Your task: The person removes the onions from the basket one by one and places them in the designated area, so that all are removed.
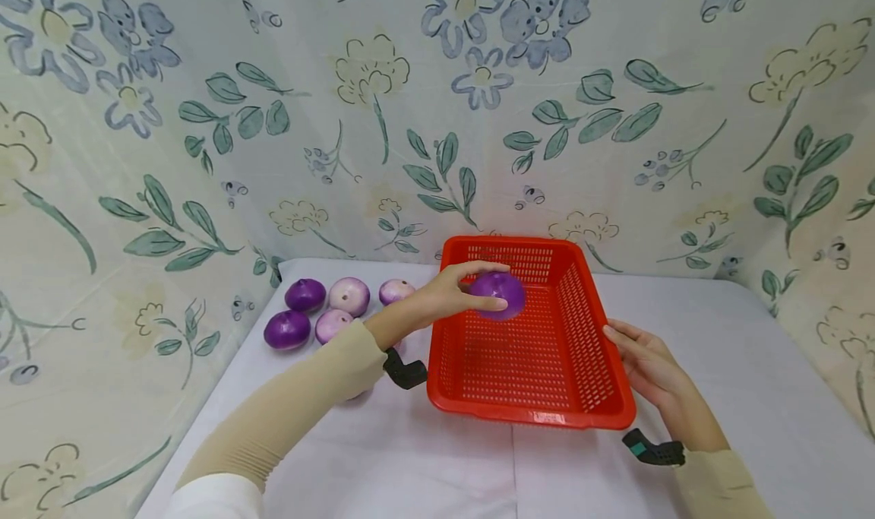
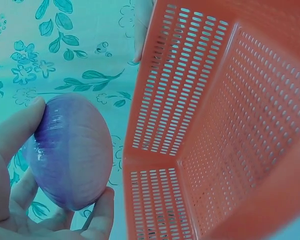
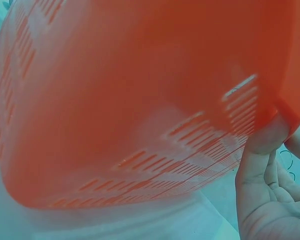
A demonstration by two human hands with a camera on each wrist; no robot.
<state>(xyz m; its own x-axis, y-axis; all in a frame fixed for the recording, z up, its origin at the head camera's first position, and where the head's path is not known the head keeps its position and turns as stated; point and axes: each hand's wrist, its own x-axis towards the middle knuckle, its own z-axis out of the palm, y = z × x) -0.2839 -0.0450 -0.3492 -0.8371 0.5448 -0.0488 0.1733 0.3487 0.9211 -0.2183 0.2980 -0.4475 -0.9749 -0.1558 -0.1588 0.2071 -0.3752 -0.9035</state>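
Note:
A shiny purple onion [image 1: 504,295] is held between the thumb and fingers of my left hand [image 1: 444,295], over the red plastic basket [image 1: 611,344]. The left wrist view shows the onion [image 2: 72,150] with a darker purple end and a paler one, apart from the basket wall beside it. My right hand [image 1: 645,363] holds the basket's right rim; in the right wrist view a fingertip and thumb pinch that edge. The slotted basket stands tilted, its inside facing me, with no onion seen on its bottom.
Several onions lie on the white-covered table to the left, some deep purple [image 1: 287,330], others pale pink-white [image 1: 349,296]. My left forearm partly hides a few of them. A floral cloth [image 1: 410,124] hangs behind the table and at its sides.

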